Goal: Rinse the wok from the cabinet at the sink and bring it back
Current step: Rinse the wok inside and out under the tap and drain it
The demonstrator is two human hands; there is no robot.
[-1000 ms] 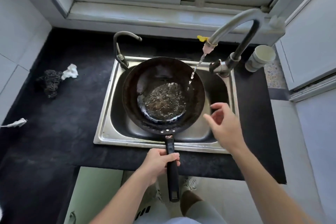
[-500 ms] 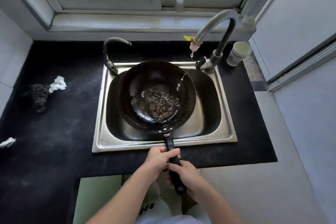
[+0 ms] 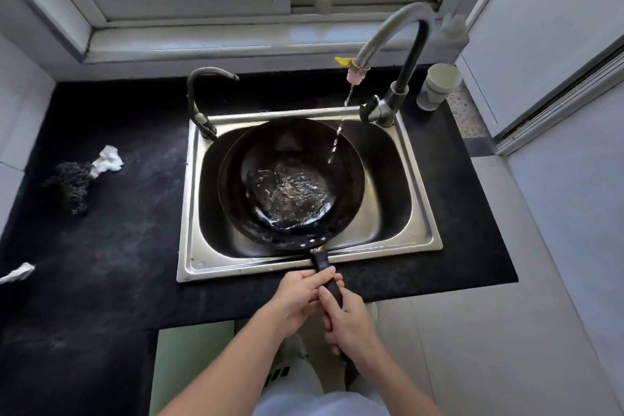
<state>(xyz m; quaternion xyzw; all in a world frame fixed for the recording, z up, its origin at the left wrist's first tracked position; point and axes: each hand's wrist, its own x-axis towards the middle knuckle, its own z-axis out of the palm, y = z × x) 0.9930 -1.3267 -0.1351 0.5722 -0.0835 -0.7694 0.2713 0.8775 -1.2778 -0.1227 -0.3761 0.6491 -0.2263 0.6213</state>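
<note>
The wok [image 3: 292, 182] sits in the steel sink [image 3: 418, 240] with rippling water pooled in its bottom, its black handle [image 3: 324, 268] reaching out over the sink's near rim. Both hands grip that handle — the left hand [image 3: 297, 297] nearer the pan, the right hand [image 3: 351, 324] just behind it. A thin stream falls from the tap [image 3: 388, 40] at the sink's far right corner.

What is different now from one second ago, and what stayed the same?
The right hand, open above the sink a second ago, moved back toward the body and gripped the wok handle behind the left hand. The left hand kept its grip; the wok stays in the sink, holding water.
</note>
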